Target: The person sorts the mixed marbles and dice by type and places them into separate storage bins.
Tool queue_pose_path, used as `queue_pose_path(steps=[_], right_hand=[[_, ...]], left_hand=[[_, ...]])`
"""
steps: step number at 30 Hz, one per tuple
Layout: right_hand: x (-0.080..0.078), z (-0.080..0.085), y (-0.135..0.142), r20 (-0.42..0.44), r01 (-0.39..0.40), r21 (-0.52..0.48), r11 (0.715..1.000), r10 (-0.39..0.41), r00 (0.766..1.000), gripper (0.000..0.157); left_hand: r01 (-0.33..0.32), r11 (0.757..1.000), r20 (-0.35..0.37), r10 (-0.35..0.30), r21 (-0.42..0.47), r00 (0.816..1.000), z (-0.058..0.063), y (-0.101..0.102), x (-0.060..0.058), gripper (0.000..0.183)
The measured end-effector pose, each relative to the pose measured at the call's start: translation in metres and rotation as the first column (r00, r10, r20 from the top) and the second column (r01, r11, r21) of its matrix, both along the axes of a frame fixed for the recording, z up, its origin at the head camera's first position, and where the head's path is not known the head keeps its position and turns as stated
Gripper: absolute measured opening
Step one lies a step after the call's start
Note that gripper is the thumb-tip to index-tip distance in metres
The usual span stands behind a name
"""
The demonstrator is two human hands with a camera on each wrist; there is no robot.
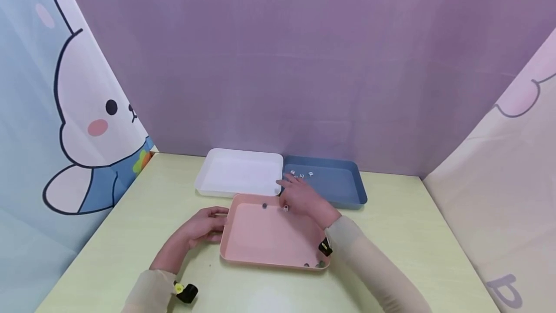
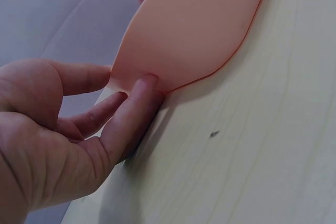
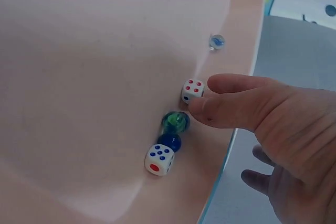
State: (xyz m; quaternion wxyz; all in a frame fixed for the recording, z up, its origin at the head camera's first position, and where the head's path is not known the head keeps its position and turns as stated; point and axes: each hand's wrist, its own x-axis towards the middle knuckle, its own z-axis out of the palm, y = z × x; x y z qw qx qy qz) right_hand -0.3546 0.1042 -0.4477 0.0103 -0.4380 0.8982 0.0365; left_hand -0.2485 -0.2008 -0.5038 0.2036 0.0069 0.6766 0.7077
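Observation:
My right hand [image 1: 304,199] reaches into the pink tray [image 1: 269,235] at its far wall. In the right wrist view the thumb and index fingertips are right at a white die [image 3: 192,91] with red dots on top. Beside it lie a green swirled marble [image 3: 175,122], a dark blue marble [image 3: 169,142] and a second white die [image 3: 159,160], close together. A clear marble with blue inside [image 3: 217,42] sits apart near the wall. My left hand [image 1: 204,226] rests against the outside of the tray's left wall, fingertips touching it.
Behind the pink tray stand a white tray [image 1: 243,173] and, right of it, a blue tray [image 1: 334,182] with several small white dice [image 1: 310,174]. Dark marbles [image 1: 321,264] lie in the pink tray's near right corner. A purple backdrop [image 1: 282,62] rises behind.

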Motion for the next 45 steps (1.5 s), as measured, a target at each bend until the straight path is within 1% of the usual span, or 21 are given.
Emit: queue_pose_path(steps=[7, 11, 13, 17, 19, 21, 23, 24, 26, 29, 31, 34, 38, 42, 43, 45], right_hand=[[0.000, -0.005, -0.005, -0.037, -0.007, 0.064, 0.998, 0.009, 0.999, 0.024], [0.001, -0.004, -0.007, -0.051, -0.016, 0.078, 0.997, 0.020, 0.999, 0.023], [0.002, -0.003, -0.008, -0.042, -0.021, 0.077, 0.997, 0.024, 0.999, 0.021], [0.002, -0.001, -0.008, 0.003, -0.038, 0.036, 0.999, 0.038, 0.999, 0.015], [0.001, 0.001, -0.007, 0.039, -0.059, -0.012, 0.998, 0.059, 0.997, 0.014], [0.000, 0.002, -0.005, 0.095, -0.072, -0.078, 0.994, 0.079, 0.992, 0.016], [-0.001, 0.004, -0.002, 0.167, -0.070, -0.153, 0.986, 0.096, 0.981, 0.016], [-0.001, 0.004, -0.001, 0.213, -0.061, -0.193, 0.979, 0.103, 0.972, 0.015], [-0.001, 0.006, 0.001, 0.304, -0.026, -0.267, 0.963, 0.110, 0.946, 0.012], [-0.001, 0.009, 0.004, 0.397, 0.011, -0.356, 0.934, 0.141, 0.907, 0.012], [-0.002, 0.009, 0.007, 0.424, 0.029, -0.391, 0.920, 0.152, 0.893, 0.012], [-0.003, 0.010, 0.012, 0.475, 0.069, -0.428, 0.901, 0.159, 0.865, 0.012], [-0.005, 0.012, 0.019, 0.533, 0.155, -0.438, 0.885, 0.117, 0.838, 0.015], [-0.007, 0.015, 0.025, 0.538, 0.215, -0.445, 0.869, 0.068, 0.840, 0.013], [-0.007, 0.015, 0.027, 0.543, 0.232, -0.446, 0.864, 0.055, 0.838, 0.012], [-0.009, 0.016, 0.031, 0.561, 0.268, -0.463, 0.845, 0.046, 0.826, 0.011]], left_hand=[[0.002, 1.000, -0.008, -0.001, 0.003, 1.000, 0.001, 0.000, 0.000, 0.052], [-0.008, 1.000, -0.005, 0.008, -0.003, 1.000, -0.002, 0.000, 0.000, 0.051], [-0.012, 1.000, -0.006, 0.012, -0.006, 1.000, -0.003, 0.000, 0.000, 0.051], [-0.021, 1.000, -0.002, 0.021, -0.004, 1.000, -0.003, 0.000, -0.001, 0.050], [-0.021, 1.000, -0.006, 0.021, -0.004, 1.000, -0.002, 0.000, -0.001, 0.050], [-0.022, 1.000, -0.009, 0.022, -0.004, 1.000, -0.001, 0.000, 0.000, 0.050], [-0.019, 1.000, -0.013, 0.019, -0.006, 1.000, 0.000, 0.000, 0.000, 0.050], [-0.019, 1.000, -0.012, 0.019, -0.007, 1.000, 0.001, 0.000, 0.000, 0.050], [-0.020, 1.000, -0.010, 0.020, -0.006, 1.000, 0.002, -0.001, 0.001, 0.050], [-0.018, 1.000, -0.011, 0.018, -0.004, 1.000, 0.001, -0.001, 0.001, 0.049], [-0.019, 1.000, -0.013, 0.019, -0.002, 1.000, 0.000, 0.000, 0.002, 0.049], [-0.020, 1.000, -0.014, 0.020, 0.000, 1.000, -0.001, 0.000, 0.001, 0.049], [-0.022, 1.000, -0.011, 0.022, 0.001, 1.000, -0.002, 0.000, 0.001, 0.048], [-0.018, 1.000, -0.019, 0.018, 0.003, 1.000, 0.000, 0.000, 0.002, 0.049], [-0.020, 1.000, -0.017, 0.020, 0.005, 1.000, 0.000, 0.000, 0.002, 0.050], [-0.021, 1.000, -0.014, 0.021, 0.004, 1.000, 0.000, 0.000, 0.001, 0.050]])
